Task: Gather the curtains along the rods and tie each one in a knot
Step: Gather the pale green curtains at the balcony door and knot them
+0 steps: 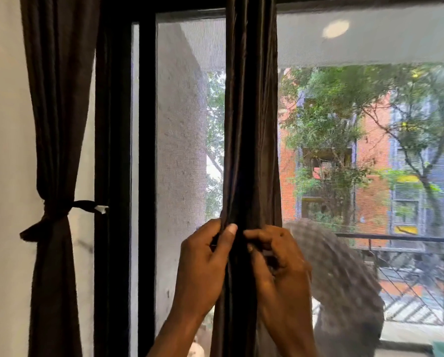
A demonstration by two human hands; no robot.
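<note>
The middle curtain is dark brown with a slight sheen. It hangs bunched into a narrow column of vertical folds (no knot in it yet), pinched together where the left hand and right hand grip it. The left curtain, of similar dark fabric, hangs gathered, cinched at its waist by a dark tie.

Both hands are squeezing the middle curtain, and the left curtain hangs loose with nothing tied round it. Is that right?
Not quite. The head view shows the left curtain is not loose: a dark tie cinches it. The rest is right: the left hand and right hand both grip the middle curtain.
</note>
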